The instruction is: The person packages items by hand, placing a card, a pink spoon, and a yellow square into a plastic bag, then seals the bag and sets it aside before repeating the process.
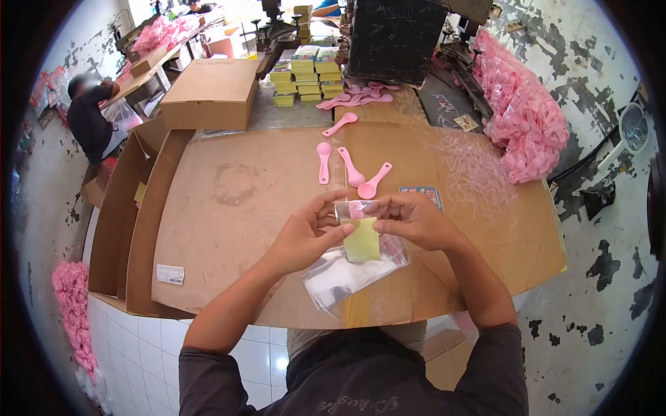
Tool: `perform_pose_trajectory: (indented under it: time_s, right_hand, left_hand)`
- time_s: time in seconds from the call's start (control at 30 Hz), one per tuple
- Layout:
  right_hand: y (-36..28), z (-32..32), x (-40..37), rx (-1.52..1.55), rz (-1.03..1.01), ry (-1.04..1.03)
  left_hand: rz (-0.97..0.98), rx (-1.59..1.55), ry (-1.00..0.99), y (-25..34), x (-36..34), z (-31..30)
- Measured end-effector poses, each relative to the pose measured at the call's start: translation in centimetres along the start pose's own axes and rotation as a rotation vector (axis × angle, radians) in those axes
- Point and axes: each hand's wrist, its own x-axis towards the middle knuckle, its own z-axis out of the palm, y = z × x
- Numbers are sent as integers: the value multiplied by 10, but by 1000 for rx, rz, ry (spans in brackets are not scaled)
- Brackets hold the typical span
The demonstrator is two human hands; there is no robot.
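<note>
My left hand [305,234] pinches the left side of a small clear plastic bag [341,210] between thumb and fingers. On its other side my right hand [417,222] grips the same bag, thumb against a yellow card [362,244]. The card appears to be inside the bag, and something pink shows above it. Below the hands lies a pile of flat clear plastic bags [340,281]. Ahead of my fingers are several pink measuring spoons, including a near one [374,182] and an upright one [323,163]. A printed card [424,195] is partly behind my right hand.
Cardboard [215,243] covers the table. A closed carton [208,90] and stacks of yellow-edged cards [305,73] stand at the back. Bagged pink spoons [524,104] are heaped right, beside plastic shreds [479,170]. An open box [142,222] borders the left; another person [94,121] sits beyond.
</note>
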Motion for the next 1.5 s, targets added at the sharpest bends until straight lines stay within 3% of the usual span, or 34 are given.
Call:
perform_pose_trajectory:
  time_s: [0.1,0.17,0.23,0.3,0.37,0.47,0.57,0.7,0.77,0.87,1.1,1.3,1.4,1.5]
  right_hand:
    - [-5,-4,2,61,-58,14]
    - [-20,-11,3,-95,-75,130]
    - [-21,-24,-1,-293,-60,245]
    - [-8,-49,-8,-542,-16,363]
    - [1,-68,-17,-608,12,405]
    - [17,-85,-29,-764,-7,472]
    - [25,-89,-34,-995,-116,446]
    - [34,-92,-40,-1120,-93,331]
    - [36,-90,-40,-1028,-91,363]
    - [40,-92,-38,-910,-83,423]
    - [38,-94,-39,-731,-25,498]
    - [29,-70,-41,-30,-83,318]
    - [42,-52,-35,-149,-73,214]
    - [33,-39,-32,-176,-23,137]
  left_hand:
    - [-82,77,-59,-1,0,-15]
    - [-133,73,-35,16,2,-26]
    - [-58,134,194,28,1,-55]
    - [292,-134,584,37,4,-84]
    - [644,-271,843,58,-2,-128]
    - [668,-258,984,71,-4,-134]
    - [417,-97,774,39,5,-116]
    - [55,649,307,6,10,-44]
    - [186,945,140,-11,6,-20]
    - [228,1062,-2,-22,2,-4]
    - [152,952,-22,-31,5,-3]
    - [150,877,111,-28,5,12]
    - [320,1086,66,-42,7,9]
    - [352,1102,93,-30,2,18]
